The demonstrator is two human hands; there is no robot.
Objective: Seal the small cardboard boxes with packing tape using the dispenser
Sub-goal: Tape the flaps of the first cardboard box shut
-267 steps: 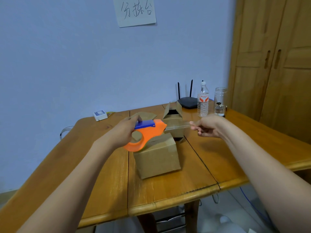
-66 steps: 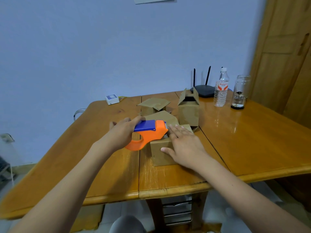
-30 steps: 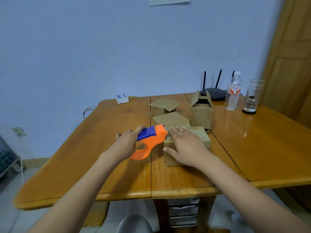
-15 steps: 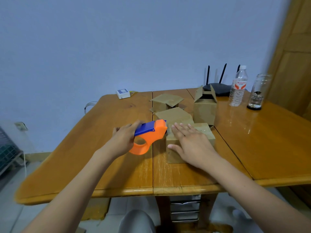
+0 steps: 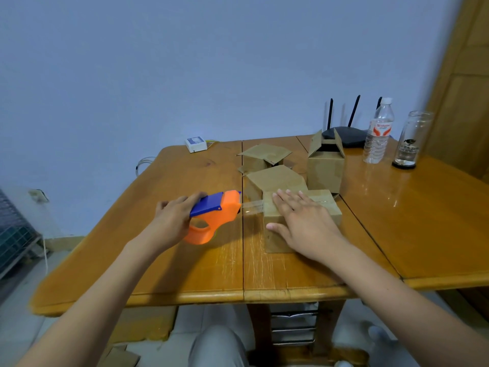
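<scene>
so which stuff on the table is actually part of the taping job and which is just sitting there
Part of the job:
tape dispenser
tape strip
box being sealed
open box
two unsealed boxes

Just lying about:
router
water bottle
glass jar
white device

Wooden table point(image 5: 185, 260), black router point(image 5: 346, 136), water bottle point(image 5: 378, 133), glass jar point(image 5: 410, 141)

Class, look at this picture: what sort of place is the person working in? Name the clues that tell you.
Most likely a room in a home, not a warehouse: a wooden table against a plain wall, a router beside a water bottle, and a wooden wardrobe door at the right.
</scene>
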